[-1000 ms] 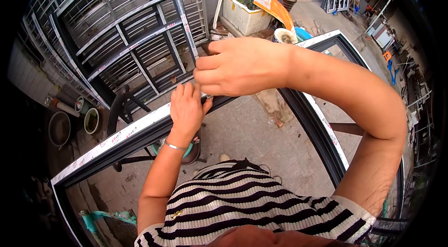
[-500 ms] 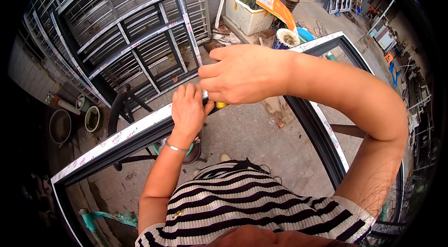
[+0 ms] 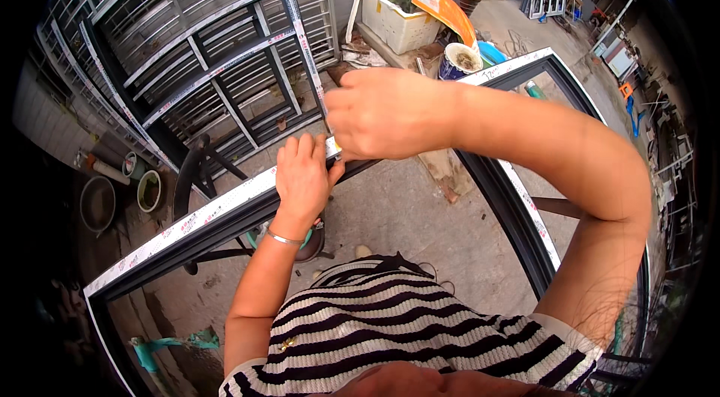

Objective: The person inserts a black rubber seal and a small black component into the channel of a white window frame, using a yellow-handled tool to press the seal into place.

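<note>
A large black window frame (image 3: 199, 230) with white printed film along its edge surrounds me at waist height. My left hand (image 3: 302, 172) is wrapped over its far bar, fingers on top and thumb at the inner side. Right beside it, my right hand (image 3: 386, 113) is closed, knuckles up, just above the same bar. A small yellow bit (image 3: 337, 145) shows by its fingers, but what they hold is hidden under the hand.
Several barred metal frames (image 3: 225, 59) lean against the wall at the far left. A white planter box (image 3: 401, 25) with a cactus stands beyond the bar, near a bucket (image 3: 459, 61). Basins and pots (image 3: 97, 202) sit at the left. A green stand (image 3: 161, 344) is at lower left.
My right hand has shifted slightly and rolled at the wrist. The yellow thing under it is now mostly covered, with a small bit above the bar. My left hand stays put.
</note>
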`<state>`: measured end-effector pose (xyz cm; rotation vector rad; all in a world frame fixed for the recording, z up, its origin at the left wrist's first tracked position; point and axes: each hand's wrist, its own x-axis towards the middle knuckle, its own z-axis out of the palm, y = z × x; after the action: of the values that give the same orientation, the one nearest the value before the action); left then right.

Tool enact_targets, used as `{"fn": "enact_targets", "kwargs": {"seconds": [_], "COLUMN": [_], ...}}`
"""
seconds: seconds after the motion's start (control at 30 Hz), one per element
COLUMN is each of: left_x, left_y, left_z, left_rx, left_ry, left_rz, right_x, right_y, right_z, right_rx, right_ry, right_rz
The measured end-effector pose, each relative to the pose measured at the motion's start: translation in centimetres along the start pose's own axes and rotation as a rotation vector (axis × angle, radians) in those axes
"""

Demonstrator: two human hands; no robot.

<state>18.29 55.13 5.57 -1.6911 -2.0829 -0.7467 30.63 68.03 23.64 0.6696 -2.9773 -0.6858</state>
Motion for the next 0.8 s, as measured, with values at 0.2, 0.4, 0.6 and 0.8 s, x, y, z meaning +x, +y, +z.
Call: {"fn": "enact_targets", "kwargs": {"seconds": [0.2,0.4,0.6,0.8], "left_x": [0.2,0.0,0.0,0.1], "left_y": [-0.1,-0.1,0.1,0.3], "left_z": [-0.1,0.1,-0.6,0.8], "left_rx": [-0.017,-0.013,-0.010,-0.085], "left_ry": [0.019,-0.001,0.015,0.058], "left_rz": [0.033,0.018,0.007,0.009], "right_x": [0.0,-0.2,0.4,-1.3], "right_y": [-0.2,-0.8,-0.7,0.7], "right_z": [-1.5,0.2,-1.6,2.0], "right_rx": [-0.014,-0.085,0.112,-0.036], "right_ry": [0.111,0.137,0.092,0.344], "right_rz": [0.155,0.024,0.326,-0.184]}}
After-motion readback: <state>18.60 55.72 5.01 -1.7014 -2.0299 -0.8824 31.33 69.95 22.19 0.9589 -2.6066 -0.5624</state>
